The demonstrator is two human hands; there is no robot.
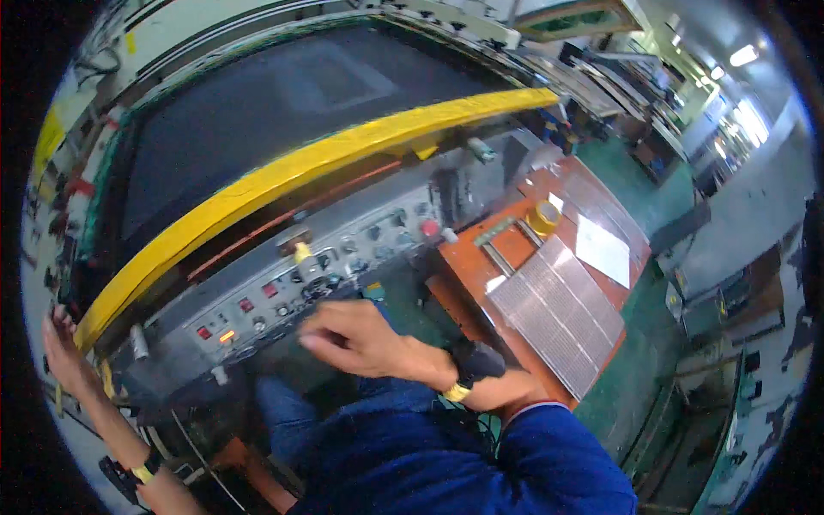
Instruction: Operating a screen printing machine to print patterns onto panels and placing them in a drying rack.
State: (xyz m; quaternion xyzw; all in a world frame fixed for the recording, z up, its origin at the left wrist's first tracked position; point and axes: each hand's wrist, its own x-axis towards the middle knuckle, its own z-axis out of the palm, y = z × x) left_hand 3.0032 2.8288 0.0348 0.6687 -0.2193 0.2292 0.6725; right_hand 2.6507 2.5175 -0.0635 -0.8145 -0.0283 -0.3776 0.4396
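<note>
My left hand (67, 352) is at the far left, beside the left end of a long yellow bar (283, 176). Its fingers point up and look stretched out; whether they touch the bar I cannot tell. My right hand (365, 337) hovers in front of a grey control panel (232, 313), fingers curled loosely inward with nothing visible in them. Knobs, red switches and a lit display sit on that panel, along with a red button (429, 227) at its right. Behind the bar lies a wide dark screen (257, 107) in a frame.
To the right stands an orange-brown table (463, 249). On it are a sheet with a fine grid pattern (558, 313), a white paper (603, 251), a roll of yellow tape (544, 218) and a metal frame piece (496, 257). Green floor (631, 343) shows beyond.
</note>
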